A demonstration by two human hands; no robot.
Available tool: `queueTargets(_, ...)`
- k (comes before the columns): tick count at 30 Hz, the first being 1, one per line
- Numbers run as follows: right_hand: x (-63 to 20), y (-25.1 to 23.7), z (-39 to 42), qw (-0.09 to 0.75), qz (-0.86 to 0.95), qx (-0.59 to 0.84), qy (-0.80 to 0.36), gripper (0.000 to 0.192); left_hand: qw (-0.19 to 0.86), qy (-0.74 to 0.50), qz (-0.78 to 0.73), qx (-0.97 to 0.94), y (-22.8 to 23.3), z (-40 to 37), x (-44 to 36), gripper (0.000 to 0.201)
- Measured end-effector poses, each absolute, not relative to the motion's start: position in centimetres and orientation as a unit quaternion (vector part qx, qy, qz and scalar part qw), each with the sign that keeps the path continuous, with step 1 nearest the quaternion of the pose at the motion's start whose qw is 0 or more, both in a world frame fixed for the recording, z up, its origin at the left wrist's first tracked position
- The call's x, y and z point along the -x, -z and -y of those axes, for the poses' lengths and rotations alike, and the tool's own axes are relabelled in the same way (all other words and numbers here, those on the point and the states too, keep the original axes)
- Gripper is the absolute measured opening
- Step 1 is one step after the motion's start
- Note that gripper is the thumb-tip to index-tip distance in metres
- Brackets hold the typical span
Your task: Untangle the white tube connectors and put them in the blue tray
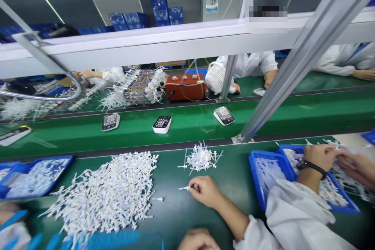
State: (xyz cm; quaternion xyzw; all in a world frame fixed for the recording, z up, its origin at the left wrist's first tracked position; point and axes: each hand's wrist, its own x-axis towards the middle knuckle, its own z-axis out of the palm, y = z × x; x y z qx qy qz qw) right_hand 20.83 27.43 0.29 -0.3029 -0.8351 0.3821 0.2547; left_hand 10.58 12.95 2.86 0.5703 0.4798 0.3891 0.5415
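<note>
My right hand [206, 192] rests on the green table mat, its fingertips pinching a small white plastic connector [185, 188]. Just beyond it lies a small heap of the same connectors [200, 158]. A much larger pile of white connectors [114, 193] spreads out to the left, and one loose piece [159, 199] sits between that pile and my hand. Only the knuckles of my left hand [197, 241] show at the bottom edge, so I cannot see what it holds.
A co-worker's hands [320, 156] reach into blue trays [253, 164] of connectors on my right. Another blue tray [38, 177] sits far left. Three blood pressure monitors [162, 124] ride a green conveyor [293, 113] beyond. A slanted metal post [281, 82] rises at right. People work opposite.
</note>
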Motion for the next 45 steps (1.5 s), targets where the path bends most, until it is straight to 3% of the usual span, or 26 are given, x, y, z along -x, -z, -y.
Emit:
queueTargets(5, -21.3, -0.6, -28.2, 0.237, 0.852, 0.309, -0.349, 0.010, 0.368, -0.413, -0.550, -0.626, -6.0, -18.1, -5.4, 0.036)
queueTargets(10, -21.6, -0.8, -28.6, 0.209, 0.866, 0.348, -0.291, 0.008, 0.292, -0.365, -0.573, -0.674, -4.3, -22.6, -2.8, 0.028)
queueTargets(15, -21.2, -1.2, -28.5, 0.169, 0.859, 0.383, -0.294, 0.011, 0.263, -0.326, -0.590, -0.690, -1.6, -22.4, -2.4, 0.027)
queueTargets(21, -20.6, -2.1, -28.8, 0.100, 0.859, 0.419, -0.277, 0.013, 0.228, -0.281, -0.631, -0.686, -1.7, -22.6, -1.6, 0.027)
queueTargets(45, -20.7, -1.5, -28.9, 0.063, 0.868, 0.417, -0.261, 0.018, 0.214, -0.194, -0.631, -0.720, -1.7, -22.9, -2.2, 0.032)
